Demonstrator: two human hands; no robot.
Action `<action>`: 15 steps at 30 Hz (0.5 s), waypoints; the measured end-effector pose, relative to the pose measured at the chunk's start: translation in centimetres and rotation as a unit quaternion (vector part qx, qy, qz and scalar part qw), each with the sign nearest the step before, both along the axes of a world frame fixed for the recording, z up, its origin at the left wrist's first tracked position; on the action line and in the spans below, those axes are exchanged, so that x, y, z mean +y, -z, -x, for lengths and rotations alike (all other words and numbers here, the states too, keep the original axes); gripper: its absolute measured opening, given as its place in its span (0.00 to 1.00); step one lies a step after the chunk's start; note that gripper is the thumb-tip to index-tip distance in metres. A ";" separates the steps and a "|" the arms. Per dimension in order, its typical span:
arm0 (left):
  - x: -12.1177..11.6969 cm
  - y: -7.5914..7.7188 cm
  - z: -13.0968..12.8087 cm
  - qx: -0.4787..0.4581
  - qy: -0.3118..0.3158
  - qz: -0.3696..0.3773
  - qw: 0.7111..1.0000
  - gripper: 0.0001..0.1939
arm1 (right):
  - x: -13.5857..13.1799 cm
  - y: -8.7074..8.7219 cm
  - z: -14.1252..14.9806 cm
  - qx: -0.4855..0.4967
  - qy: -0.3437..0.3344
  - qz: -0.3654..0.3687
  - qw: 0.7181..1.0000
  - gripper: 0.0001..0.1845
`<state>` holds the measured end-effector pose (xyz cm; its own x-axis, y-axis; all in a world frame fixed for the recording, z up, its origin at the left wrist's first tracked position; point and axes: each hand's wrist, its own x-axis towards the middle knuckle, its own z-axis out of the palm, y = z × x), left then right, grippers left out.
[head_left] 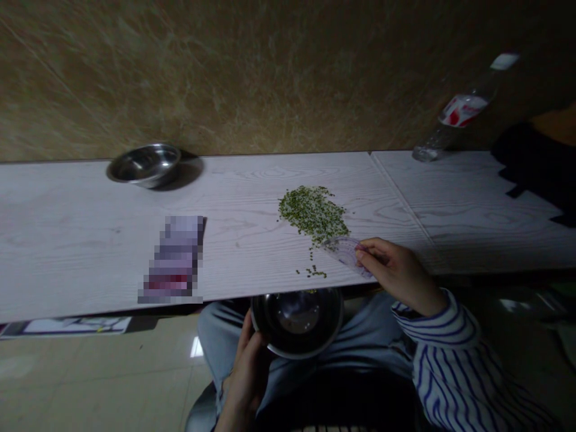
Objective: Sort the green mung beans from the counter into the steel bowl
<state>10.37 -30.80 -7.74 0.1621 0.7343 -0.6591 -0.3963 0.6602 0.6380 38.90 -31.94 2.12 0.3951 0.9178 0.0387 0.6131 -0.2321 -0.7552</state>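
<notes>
My right hand [390,264] pinches a clear plastic protractor [344,252] by its right end. The protractor's left tip touches the near edge of a spread pile of small green beans [312,211] on the table. A few loose beans [311,272] lie between the pile and the table's front edge. Below that edge, my left hand [252,354] grips a steel bowl [333,339] by its left side, over my lap. Small bits show on the bowl's bottom, and a few beans are near its far rim.
Another steel bowl [144,165] stands at the back left of the white wood-grain table [243,264]. A blurred-out flat object [173,258] lies at the front left. A clear bottle [459,111] stands at the back right by a dark item [540,162]. A marbled wall [252,78] closes off the back.
</notes>
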 end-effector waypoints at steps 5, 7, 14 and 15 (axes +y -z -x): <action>-0.2 0.5 0.2 -0.004 0.006 -0.015 1.000 0.37 | 0.1 0.0 0.3 -0.001 -0.010 -0.011 1.000 0.10; -0.2 0.4 0.3 -0.012 0.006 -0.021 1.000 0.37 | 0.2 0.2 0.4 0.000 -0.012 -0.010 1.000 0.10; -0.2 0.4 0.5 0.002 0.002 0.002 1.000 0.38 | 0.4 0.3 0.4 0.015 -0.022 -0.014 1.000 0.12; -0.1 0.4 0.4 0.000 0.001 0.002 1.000 0.38 | 0.4 0.2 0.5 0.013 -0.022 -0.013 1.000 0.12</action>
